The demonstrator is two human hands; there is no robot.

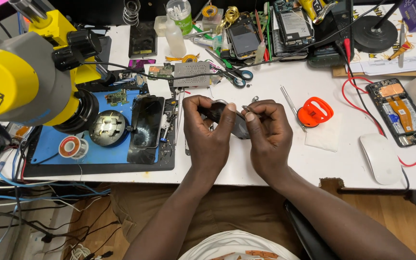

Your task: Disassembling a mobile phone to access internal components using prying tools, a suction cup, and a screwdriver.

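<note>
- A small dark phone part (232, 120) is held above the middle of the desk (266, 163), nearer the front edge than the back.
- It is pinched by the left hand (207, 130), whose fingers are curled tightly round its left end.
- The right hand (266, 132) is closed on its right end, thumb and forefinger pressed narrow together.
- Just right of the hands, an orange suction cup (315, 110) is seen on a white cloth (323, 137), with a metal tool (292, 100) beside it.
- Open desk is left between the hands and the front edge.
- Toward the right edge, a white mouse (381, 156) and an opened phone (399, 111) are laid.
- The left side is taken up by a blue mat (49, 151) and a yellow microscope (30, 72).
</note>
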